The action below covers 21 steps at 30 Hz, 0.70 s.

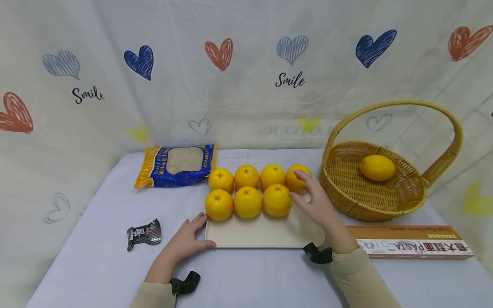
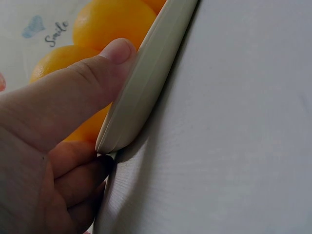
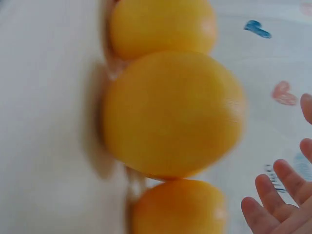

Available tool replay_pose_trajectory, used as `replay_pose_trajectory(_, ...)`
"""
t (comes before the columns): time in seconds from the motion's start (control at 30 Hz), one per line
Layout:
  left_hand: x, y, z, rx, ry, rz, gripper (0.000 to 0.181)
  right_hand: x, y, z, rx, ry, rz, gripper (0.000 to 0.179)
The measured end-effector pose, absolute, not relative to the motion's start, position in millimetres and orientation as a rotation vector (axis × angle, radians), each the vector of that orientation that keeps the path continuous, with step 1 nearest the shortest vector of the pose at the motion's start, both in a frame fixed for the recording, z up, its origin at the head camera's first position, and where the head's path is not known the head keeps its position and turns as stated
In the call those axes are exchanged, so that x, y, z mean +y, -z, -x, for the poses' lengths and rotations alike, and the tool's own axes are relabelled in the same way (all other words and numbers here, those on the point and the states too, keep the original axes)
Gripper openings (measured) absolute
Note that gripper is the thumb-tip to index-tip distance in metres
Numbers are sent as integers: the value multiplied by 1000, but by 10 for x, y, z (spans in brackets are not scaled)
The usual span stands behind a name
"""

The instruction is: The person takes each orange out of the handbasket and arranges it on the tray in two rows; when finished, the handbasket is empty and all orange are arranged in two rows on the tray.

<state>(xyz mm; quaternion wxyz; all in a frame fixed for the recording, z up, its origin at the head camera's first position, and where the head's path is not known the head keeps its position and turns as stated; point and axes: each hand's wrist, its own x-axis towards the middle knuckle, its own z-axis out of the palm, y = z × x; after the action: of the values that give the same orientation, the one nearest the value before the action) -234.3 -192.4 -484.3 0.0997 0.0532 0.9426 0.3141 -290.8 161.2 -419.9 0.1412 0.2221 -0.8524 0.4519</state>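
Note:
Several oranges (image 1: 247,202) stand in two rows on a cream rectangular tray (image 1: 265,235), three of them in the front row. At the tray's front left corner my left hand (image 1: 187,238) holds the edge. Its thumb lies on the rim and its other fingers curl at the corner in the left wrist view. My right hand (image 1: 317,203) is over the tray's right side, fingers spread, beside the rightmost oranges. In the right wrist view, its fingers (image 3: 287,183) are apart from the large blurred orange (image 3: 173,114) and grip nothing.
A wicker basket (image 1: 339,201) with a tall handle holds a yellow fruit (image 1: 377,167) at right. Before it lies a long pasta box (image 1: 416,248). A blue and yellow pasta bag (image 1: 179,166) lies back left, and a small black packet (image 1: 144,234) at left.

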Motion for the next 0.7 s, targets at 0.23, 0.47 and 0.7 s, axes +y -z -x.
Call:
replay_pose_trajectory(0.23,-1927,4857,2343,2798,-925,-135,98,2004,3887,2761,-2297,-1281,-574,46)
replay_pose_trajectory(0.47,-1976,4803,2359,2800,-895,-150,99,2748,3794,2920,-2489,-1142,-315,52)
replay_pose_trajectory(0.7,-1944,4831,2369,2765,-908,-147,100,3338,3851,3193,-2822,-841,-189,72)
